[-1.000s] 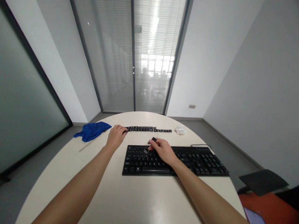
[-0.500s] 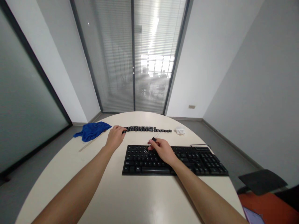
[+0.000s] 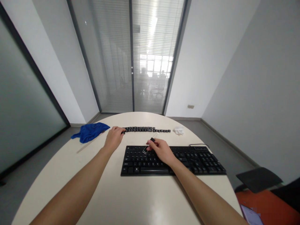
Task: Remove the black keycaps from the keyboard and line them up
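Head view shows the keyboard (image 3: 153, 164) lying with its long axis left to right, under the right hand (image 3: 161, 149), the nearer one. This hand pinches a wire tool (image 3: 152, 140) above the left part. The left hand (image 3: 113, 138), fingers narrow, is at the keycap row's (image 3: 142, 129) left end; whether it grips, I cannot tell.

The bare left forearm (image 3: 82, 182) stretches from the near left toward the far middle, the left hand (image 3: 113, 138) back up, its fingers (image 3: 120, 129) bent and pointing right. The bare right forearm (image 3: 198, 192) slants in from the near right to the right hand (image 3: 161, 150), nearer than the left and apart from it, thumb and fingers pinched together.
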`<action>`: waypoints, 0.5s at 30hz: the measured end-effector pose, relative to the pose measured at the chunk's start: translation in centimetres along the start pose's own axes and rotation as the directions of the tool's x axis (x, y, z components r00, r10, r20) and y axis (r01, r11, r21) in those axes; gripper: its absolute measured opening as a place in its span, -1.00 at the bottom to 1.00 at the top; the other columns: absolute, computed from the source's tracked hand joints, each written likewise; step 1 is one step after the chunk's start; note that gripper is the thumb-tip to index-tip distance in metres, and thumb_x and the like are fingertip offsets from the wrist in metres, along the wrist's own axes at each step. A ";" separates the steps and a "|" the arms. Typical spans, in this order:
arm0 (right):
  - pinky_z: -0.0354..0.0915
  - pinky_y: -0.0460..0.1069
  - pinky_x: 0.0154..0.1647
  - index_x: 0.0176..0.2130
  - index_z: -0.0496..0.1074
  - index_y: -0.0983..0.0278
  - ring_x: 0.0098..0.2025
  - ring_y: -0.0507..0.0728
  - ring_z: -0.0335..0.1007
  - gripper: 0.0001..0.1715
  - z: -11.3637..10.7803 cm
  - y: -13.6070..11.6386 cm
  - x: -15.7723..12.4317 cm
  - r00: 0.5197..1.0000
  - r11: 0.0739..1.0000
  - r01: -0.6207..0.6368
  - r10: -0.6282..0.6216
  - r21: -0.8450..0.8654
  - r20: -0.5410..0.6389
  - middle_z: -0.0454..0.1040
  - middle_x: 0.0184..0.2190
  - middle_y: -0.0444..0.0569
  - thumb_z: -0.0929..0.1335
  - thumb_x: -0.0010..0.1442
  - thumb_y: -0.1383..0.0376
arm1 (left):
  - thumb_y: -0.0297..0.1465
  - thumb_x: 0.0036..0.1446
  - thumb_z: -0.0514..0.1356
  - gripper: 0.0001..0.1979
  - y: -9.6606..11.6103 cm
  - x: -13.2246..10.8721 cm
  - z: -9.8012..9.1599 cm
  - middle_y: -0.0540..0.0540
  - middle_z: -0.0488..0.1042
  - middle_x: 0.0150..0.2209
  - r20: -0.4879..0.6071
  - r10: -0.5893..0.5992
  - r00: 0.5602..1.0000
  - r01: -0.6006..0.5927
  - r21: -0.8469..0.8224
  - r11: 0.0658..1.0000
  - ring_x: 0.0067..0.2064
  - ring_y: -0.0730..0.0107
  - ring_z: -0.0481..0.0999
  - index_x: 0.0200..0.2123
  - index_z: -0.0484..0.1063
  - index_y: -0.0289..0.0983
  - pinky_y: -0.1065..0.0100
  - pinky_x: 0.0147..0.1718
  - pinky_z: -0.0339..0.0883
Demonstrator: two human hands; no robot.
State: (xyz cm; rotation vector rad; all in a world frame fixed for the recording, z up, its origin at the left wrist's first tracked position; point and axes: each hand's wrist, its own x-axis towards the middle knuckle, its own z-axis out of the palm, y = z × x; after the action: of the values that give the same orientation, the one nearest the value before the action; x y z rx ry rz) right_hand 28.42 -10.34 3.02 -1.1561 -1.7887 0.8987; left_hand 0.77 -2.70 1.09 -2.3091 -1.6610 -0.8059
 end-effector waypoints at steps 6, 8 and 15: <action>0.35 -0.01 -0.19 -0.30 0.51 0.32 -0.32 0.15 0.54 -0.51 -0.1 -0.2 0.0 1.000 1.000 0.002 -0.003 0.014 0.006 0.61 -0.41 0.01 0.26 0.28 -0.02 | -0.45 0.12 0.14 -0.74 0.1 -0.1 -0.1 -0.18 0.54 -0.10 -0.002 0.004 1.000 -0.004 -0.010 1.000 0.01 0.02 0.38 -0.11 0.49 -0.22 0.07 0.01 0.28; 0.33 -0.03 -0.20 -0.31 0.51 0.32 -0.33 0.14 0.52 -0.51 -0.1 -0.3 0.0 1.000 1.000 0.013 -0.013 -0.012 0.006 0.60 -0.42 0.00 0.25 0.29 -0.01 | -0.43 0.13 0.14 -0.76 0.5 -0.2 -0.3 -0.18 0.53 -0.11 -0.017 0.005 1.000 -0.006 -0.022 1.000 0.00 0.03 0.38 -0.12 0.48 -0.22 0.06 0.02 0.27; 0.24 -0.06 -0.30 -0.44 0.43 0.28 -0.38 0.10 0.44 -0.50 -1.1 -1.4 -0.5 0.997 0.976 0.079 -0.080 -0.203 0.004 0.52 -0.48 -0.07 0.21 0.34 0.03 | -0.38 0.21 0.08 -0.78 5.3 -1.2 -2.4 -0.14 0.49 -0.08 -0.043 0.077 0.996 -0.087 -0.298 0.951 0.01 0.14 0.40 -0.09 0.42 -0.25 0.10 0.06 0.26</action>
State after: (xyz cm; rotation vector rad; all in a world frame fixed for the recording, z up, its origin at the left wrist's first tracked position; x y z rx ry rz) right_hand 28.99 -11.10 4.63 -1.2016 -1.9438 0.6781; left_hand 4.58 -6.59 3.29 -2.5266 -1.5067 -1.1393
